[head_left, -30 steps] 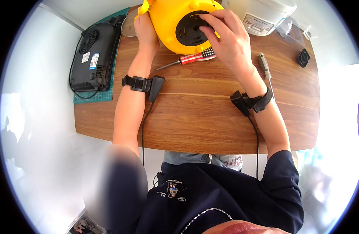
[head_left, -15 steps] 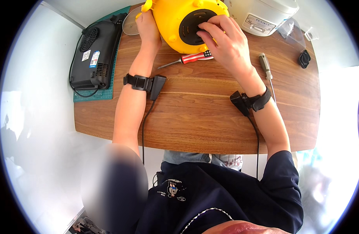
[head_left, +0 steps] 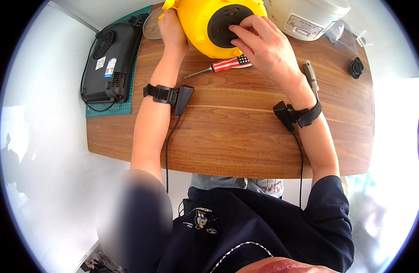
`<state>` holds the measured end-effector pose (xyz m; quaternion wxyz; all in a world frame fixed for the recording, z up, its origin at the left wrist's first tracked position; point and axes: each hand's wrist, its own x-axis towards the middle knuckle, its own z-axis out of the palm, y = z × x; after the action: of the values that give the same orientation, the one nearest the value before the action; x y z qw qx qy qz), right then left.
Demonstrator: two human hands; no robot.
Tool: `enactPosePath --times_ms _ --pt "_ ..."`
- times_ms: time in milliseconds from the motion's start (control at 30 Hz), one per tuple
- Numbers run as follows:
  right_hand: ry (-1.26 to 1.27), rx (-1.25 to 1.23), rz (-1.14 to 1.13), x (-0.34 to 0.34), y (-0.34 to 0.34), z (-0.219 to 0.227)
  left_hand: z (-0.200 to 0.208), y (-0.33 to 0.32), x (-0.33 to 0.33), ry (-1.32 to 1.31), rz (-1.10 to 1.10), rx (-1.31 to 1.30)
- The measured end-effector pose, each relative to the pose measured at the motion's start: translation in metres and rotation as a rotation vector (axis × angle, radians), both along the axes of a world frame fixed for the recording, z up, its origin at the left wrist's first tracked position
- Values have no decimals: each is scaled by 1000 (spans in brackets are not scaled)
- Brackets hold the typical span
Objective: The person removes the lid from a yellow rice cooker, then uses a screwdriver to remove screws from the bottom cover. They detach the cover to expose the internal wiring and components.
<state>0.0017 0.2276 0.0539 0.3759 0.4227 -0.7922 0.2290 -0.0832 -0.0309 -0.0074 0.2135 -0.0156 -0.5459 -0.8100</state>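
Observation:
At the far side of the table, a yellow rounded housing (head_left: 191,34) is tipped so that its black round slotted plate (head_left: 220,38) faces me. My left hand (head_left: 174,32) grips the housing by its left side, the fingers partly hidden behind it. Over the right part of the plate, my right hand (head_left: 274,50) has thumb and fingers pinched together. Whatever is between those fingertips, if anything, is too small to see. Just below the housing lies a screwdriver with a red, white and blue handle (head_left: 227,64), its shaft pointing left.
To the left, a black appliance with a round vent (head_left: 111,68) lies on a green mat (head_left: 110,112), beside a clear lid (head_left: 151,31). At the right are a white appliance (head_left: 282,13), a clear plastic container (head_left: 342,38), a black part (head_left: 356,68) and a grey-handled screwdriver (head_left: 310,75).
The yellow housing has shifted slightly up and left with my left hand. My right wrist has moved a little to the right, its fingertips still at the black plate.

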Motion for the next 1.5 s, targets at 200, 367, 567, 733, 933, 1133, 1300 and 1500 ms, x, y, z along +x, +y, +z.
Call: enactPosePath --times_ms 200,367,567,733,933,1133,1300,1500 --pt "57 72 -48 7 0 11 6 5 6 -31 10 -10" --pt "90 75 -112 10 -4 9 7 10 7 -37 65 -33" --pt "148 94 -155 9 -7 4 6 8 5 -3 119 -121" --pt "96 159 -213 11 -2 4 9 13 8 -2 132 -157" --pt "79 98 -172 17 -4 10 9 13 12 51 141 -194" --pt "31 127 -159 13 1 11 13 27 18 132 109 -119" --pt "53 74 -161 11 -1 6 9 18 16 116 82 -185" --pt "-95 -159 -119 8 -4 4 25 45 31 -7 116 27"
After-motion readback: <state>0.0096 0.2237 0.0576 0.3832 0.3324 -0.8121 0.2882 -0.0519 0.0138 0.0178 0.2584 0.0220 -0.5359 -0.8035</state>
